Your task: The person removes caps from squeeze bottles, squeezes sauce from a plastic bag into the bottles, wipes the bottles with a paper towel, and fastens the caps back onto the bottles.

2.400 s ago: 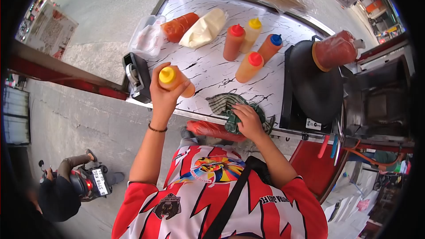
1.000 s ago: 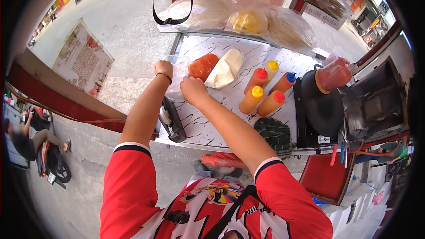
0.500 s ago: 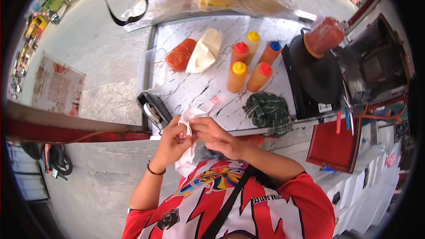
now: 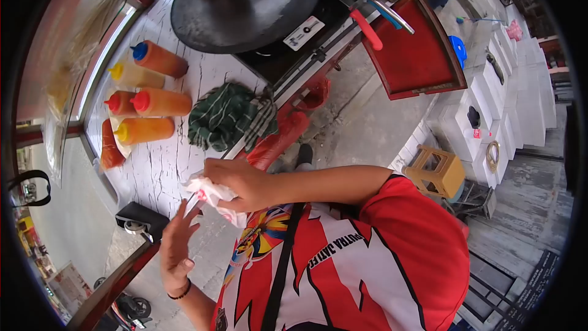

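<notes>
Gripping bunched paper (image 4: 211, 195) at the table (image 4: 154, 182) edge, presumably for firmness, the right hand (image 4: 236, 181) faces the left hand (image 4: 176, 248), whose fingers extend ungrasping, with bottles (image 4: 164, 103) grouped far left, likely for easy reach.

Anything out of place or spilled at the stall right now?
The cloth looks untidy: bunched up on the counter, one end draping over the edge. No spill shows. The paper in the right hand is crumpled.

You had five squeeze bottles (image 4: 160, 103): two red caps (image 4: 141, 100), two yellow caps (image 4: 122, 130), one blue cap (image 4: 140, 51). You also had one checked cloth (image 4: 226, 116), one tape dispenser (image 4: 144, 217), one round griddle (image 4: 245, 15), one paper bunch (image 4: 211, 194).
</notes>
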The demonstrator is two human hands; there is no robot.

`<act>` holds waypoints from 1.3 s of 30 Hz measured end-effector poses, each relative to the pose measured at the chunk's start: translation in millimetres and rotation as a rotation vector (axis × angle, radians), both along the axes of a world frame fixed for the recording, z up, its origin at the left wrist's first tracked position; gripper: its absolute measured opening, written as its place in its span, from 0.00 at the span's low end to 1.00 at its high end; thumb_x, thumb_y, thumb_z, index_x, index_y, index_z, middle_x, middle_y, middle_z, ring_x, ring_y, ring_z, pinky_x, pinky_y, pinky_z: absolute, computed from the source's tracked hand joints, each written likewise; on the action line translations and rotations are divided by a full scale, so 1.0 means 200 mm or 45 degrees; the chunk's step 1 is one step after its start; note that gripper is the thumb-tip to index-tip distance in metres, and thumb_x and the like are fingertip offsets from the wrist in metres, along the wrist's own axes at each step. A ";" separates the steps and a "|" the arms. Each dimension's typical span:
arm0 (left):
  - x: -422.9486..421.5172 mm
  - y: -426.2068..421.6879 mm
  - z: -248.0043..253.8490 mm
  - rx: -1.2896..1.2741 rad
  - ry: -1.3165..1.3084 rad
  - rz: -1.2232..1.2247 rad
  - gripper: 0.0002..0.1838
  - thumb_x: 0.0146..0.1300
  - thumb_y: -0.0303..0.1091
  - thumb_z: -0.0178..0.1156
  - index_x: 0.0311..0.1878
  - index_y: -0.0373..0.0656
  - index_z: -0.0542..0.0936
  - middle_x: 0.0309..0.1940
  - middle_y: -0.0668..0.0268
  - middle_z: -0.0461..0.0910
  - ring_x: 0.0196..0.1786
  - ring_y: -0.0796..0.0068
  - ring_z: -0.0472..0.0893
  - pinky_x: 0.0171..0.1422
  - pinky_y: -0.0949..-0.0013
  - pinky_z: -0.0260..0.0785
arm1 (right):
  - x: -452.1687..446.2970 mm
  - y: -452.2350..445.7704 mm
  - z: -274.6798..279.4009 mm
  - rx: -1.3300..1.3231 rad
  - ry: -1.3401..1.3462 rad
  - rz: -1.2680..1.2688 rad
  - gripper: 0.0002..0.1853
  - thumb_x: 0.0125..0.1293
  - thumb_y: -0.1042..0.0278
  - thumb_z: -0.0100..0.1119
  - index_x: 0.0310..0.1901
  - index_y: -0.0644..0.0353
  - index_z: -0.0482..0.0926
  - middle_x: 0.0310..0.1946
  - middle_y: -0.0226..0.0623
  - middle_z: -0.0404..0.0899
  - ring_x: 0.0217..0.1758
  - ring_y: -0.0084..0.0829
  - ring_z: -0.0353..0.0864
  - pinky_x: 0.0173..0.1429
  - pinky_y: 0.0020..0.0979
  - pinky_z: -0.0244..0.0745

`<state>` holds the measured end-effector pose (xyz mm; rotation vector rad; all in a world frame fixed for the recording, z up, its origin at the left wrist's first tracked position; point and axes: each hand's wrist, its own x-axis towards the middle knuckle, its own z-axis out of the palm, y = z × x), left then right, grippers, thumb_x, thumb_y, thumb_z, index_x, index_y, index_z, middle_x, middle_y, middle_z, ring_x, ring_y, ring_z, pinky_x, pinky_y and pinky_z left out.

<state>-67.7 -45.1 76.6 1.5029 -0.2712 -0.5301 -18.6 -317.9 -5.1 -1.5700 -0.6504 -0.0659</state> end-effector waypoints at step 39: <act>-1.19 0.30 -1.22 1.546 0.496 -0.252 0.23 0.59 0.41 0.75 0.56 0.43 0.86 0.49 0.49 0.89 0.55 0.51 0.88 0.58 0.54 0.80 | -0.53 -1.85 -2.63 0.160 2.013 -1.619 0.19 0.73 0.48 0.59 0.30 0.54 0.75 0.22 0.33 0.74 0.18 0.35 0.69 0.21 0.42 0.62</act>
